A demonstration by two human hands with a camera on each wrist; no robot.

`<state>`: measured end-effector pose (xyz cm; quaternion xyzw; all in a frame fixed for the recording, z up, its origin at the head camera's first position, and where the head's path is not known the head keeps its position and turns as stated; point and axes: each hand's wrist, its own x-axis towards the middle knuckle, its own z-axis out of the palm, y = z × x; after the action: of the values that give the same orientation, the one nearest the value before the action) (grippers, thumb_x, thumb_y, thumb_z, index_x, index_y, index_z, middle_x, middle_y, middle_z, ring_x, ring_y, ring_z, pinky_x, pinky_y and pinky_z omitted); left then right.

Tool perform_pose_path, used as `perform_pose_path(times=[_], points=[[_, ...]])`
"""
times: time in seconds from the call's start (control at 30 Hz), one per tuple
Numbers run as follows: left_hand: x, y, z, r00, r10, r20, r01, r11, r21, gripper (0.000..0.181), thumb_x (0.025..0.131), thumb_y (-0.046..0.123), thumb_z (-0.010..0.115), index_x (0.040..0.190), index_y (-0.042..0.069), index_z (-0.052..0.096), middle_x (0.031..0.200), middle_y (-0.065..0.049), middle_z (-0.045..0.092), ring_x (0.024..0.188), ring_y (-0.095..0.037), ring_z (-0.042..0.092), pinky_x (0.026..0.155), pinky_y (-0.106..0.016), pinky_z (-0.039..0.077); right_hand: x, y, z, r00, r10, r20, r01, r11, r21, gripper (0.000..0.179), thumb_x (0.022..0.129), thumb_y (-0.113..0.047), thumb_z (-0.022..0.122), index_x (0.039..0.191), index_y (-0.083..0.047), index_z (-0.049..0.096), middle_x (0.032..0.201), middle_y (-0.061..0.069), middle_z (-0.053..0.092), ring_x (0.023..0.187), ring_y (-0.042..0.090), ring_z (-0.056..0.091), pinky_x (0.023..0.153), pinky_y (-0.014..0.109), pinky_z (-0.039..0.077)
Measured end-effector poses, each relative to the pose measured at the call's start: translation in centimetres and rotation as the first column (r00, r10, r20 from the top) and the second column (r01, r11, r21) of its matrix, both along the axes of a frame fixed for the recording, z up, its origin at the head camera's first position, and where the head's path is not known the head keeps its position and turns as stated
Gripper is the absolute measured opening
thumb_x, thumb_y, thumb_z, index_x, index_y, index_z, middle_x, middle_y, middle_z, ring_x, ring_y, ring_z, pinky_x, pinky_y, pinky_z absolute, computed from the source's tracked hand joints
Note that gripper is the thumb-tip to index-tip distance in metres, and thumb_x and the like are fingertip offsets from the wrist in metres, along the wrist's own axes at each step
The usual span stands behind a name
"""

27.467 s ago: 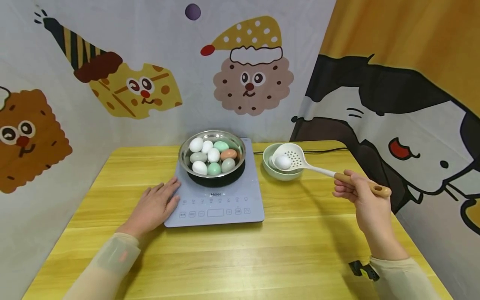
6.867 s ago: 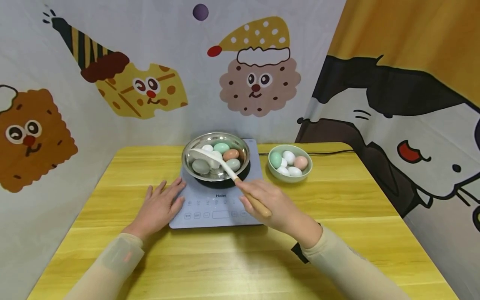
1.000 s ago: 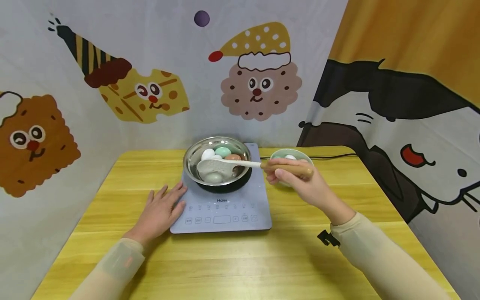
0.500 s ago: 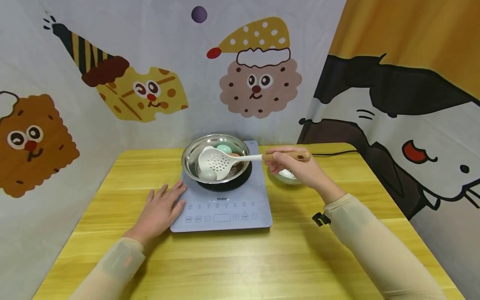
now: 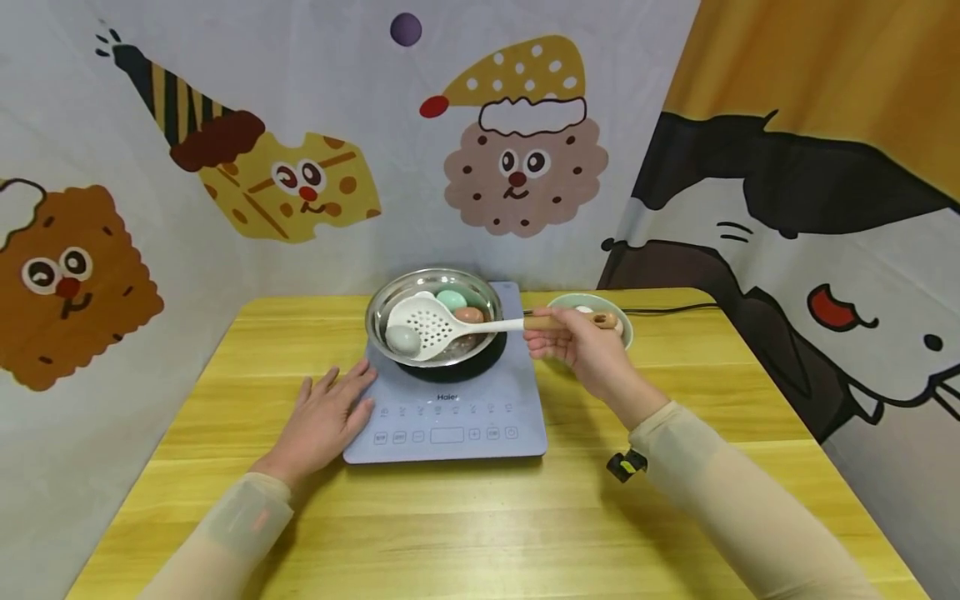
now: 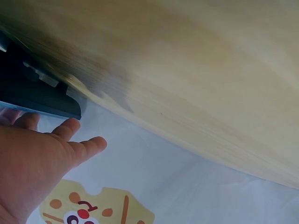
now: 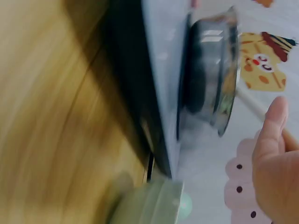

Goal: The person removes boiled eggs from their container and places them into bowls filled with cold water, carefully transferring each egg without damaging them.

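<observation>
My right hand (image 5: 573,346) grips the wooden end of a white skimmer (image 5: 431,323), whose perforated head is inside the rim of a steel pot (image 5: 382,293). A grey-green egg (image 5: 402,340) shows at the head's left edge; whether it lies on the skimmer I cannot tell. Behind the head are a green egg (image 5: 451,300) and a brown egg (image 5: 470,315). My left hand (image 5: 322,425) rests with spread fingers at the left edge of the induction cooker (image 5: 450,417). In the left wrist view, its fingers (image 6: 93,145) are extended beside the cooker's dark underside.
Right of the cooker, a pale green bowl (image 5: 627,333) holds several eggs, partly hidden by my right hand. A black cable (image 5: 667,309) runs behind it along the back of the wooden table (image 5: 465,533). A printed cloth (image 5: 405,167) hangs behind.
Over the longer span, eggs in the pot have become fewer and those in the bowl more. In the last second, the skimmer head has shifted left and turned its holes into view. Left hand stays put.
</observation>
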<state>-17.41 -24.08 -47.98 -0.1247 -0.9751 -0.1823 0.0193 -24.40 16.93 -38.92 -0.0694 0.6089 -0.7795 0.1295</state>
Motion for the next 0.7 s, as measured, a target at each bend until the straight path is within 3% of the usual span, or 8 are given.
perform_pose_path(times=[0.17, 0.37, 0.57, 0.7], points=[[0.0, 0.0, -0.1, 1.000, 0.001, -0.001, -0.001, 1.000, -0.004, 0.057, 0.113, 0.044, 0.047, 0.164, 0.019, 0.045, 0.176, -0.005, 0.034, 0.157, -0.056, 0.031, 0.125, -0.082, 0.011, 0.7, -0.4, 0.3, 0.993, -0.076, 0.089, 0.084, 0.993, -0.086, 0.034, 0.114, -0.025, 0.047, 0.122, -0.002, 0.071, 0.102, 0.014, 0.083, 0.085, 0.022, 0.080, 0.079, 0.033, 0.068], [0.1, 0.1, -0.1, 1.000, -0.001, 0.001, 0.001, 1.000, 0.004, 0.057, 0.114, 0.044, 0.046, 0.165, 0.019, 0.044, 0.176, -0.006, 0.033, 0.157, -0.057, 0.030, 0.125, -0.081, 0.011, 2.7, 0.6, 1.5, 0.980, -0.180, 0.084, 0.191, 0.971, -0.144, 0.038, 0.115, -0.023, 0.045, 0.109, -0.005, 0.078, 0.098, 0.015, 0.084, 0.079, 0.022, 0.082, 0.076, 0.034, 0.068], [0.2, 0.2, -0.2, 1.000, -0.004, 0.002, 0.004, 1.000, 0.009, 0.058, 0.114, 0.045, 0.046, 0.165, 0.019, 0.043, 0.177, -0.005, 0.033, 0.157, -0.057, 0.030, 0.125, -0.081, 0.010, 5.4, 5.2, 2.0, 0.983, -0.183, -0.011, 0.178, 0.967, -0.183, 0.042, 0.117, -0.028, 0.043, 0.116, -0.003, 0.077, 0.104, 0.013, 0.084, 0.087, 0.020, 0.082, 0.082, 0.032, 0.068], [0.2, 0.1, 0.0, 1.000, -0.008, -0.005, 0.008, 1.000, 0.016, 0.058, 0.114, 0.044, 0.046, 0.165, 0.018, 0.043, 0.176, -0.006, 0.033, 0.157, -0.058, 0.030, 0.125, -0.082, 0.010, 7.2, 9.0, 2.3, 0.970, -0.240, -0.035, 0.226, 0.949, -0.221, 0.041, 0.116, -0.028, 0.047, 0.119, -0.001, 0.077, 0.109, 0.015, 0.083, 0.093, 0.022, 0.083, 0.083, 0.034, 0.067]])
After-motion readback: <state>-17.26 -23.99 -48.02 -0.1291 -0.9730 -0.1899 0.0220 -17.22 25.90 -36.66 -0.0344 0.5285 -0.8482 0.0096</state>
